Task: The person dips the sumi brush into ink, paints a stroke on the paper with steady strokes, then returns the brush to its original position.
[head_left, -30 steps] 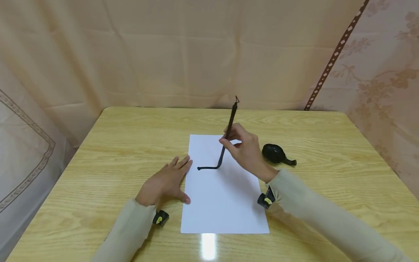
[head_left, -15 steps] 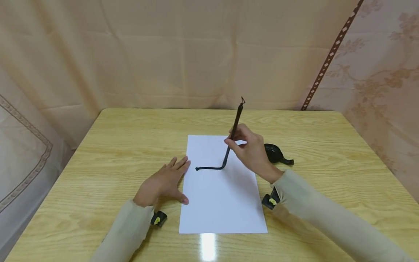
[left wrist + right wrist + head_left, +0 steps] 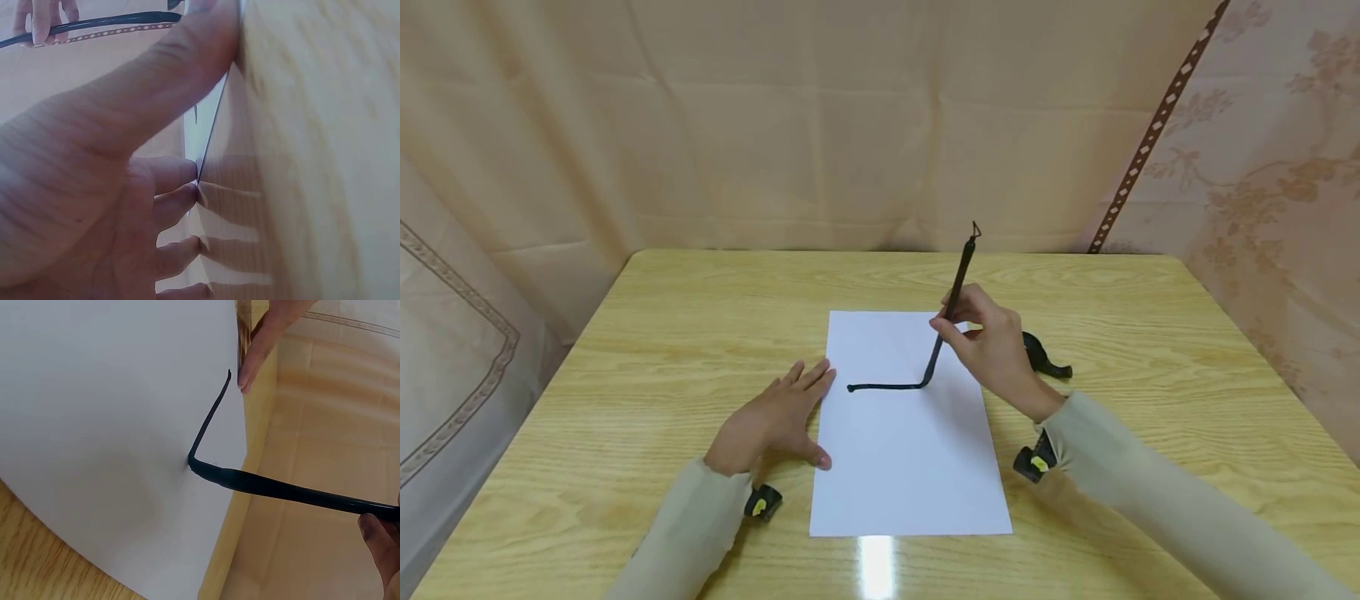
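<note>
So, a long dark brush with a slim, smooth-looking handle and a small loop at its top end (image 3: 275,487) is held tilted, with its soft black tip pressed on the paper and bent sideways. From the tip a thin straight black ink line (image 3: 883,386) is seen running left, ended by a small blob. All of it sits on a plain white rectangular paper sheet (image 3: 902,483).

As for handling, the brush is probably pretty light, with a stiff shaft and a floppy tip. It's best pinched around mid-handle, well above the bristles, which are likely wet and smudgy. The paper is presumably thin and easily slid or creased, so it's best steadied by an edge.

The handle is pinched between the thumb and fingers of the right hand (image 3: 988,343). The left hand (image 3: 775,421) is laid flat at the sheet's left edge, fingers spread and nothing gripped, with the thumb tip over the edge.

Just beyond the right hand, a glossy black rounded vessel with a short neck (image 3: 1039,357) is partly hidden. Everything is set on a light yellow wood-grain table (image 3: 722,308), backed by a beige fabric curtain (image 3: 737,125). Beige sleeves (image 3: 1142,475) are worn on both arms.
</note>
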`<state>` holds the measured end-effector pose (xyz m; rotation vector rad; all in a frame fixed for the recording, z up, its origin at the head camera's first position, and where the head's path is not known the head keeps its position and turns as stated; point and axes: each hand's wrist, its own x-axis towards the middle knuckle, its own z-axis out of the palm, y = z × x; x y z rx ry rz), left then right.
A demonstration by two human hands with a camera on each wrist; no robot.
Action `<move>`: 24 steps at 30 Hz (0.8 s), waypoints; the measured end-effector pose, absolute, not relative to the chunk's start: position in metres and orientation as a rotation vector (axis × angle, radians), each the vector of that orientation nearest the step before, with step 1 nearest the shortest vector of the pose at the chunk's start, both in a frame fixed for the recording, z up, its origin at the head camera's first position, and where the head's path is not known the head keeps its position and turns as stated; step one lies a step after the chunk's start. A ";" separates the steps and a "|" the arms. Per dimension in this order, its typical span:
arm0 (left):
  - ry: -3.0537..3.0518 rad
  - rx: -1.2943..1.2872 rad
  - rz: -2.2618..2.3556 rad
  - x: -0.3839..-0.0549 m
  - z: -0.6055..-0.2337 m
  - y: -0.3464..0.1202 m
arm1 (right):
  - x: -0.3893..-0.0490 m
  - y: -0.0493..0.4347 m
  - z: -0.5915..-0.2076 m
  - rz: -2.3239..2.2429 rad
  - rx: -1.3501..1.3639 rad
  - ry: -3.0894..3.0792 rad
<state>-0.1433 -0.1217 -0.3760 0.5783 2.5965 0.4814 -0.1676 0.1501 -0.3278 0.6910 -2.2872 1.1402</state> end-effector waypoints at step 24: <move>2.594 0.597 0.484 -0.143 -0.375 -0.121 | -0.166 0.168 -0.325 1.105 0.646 -2.311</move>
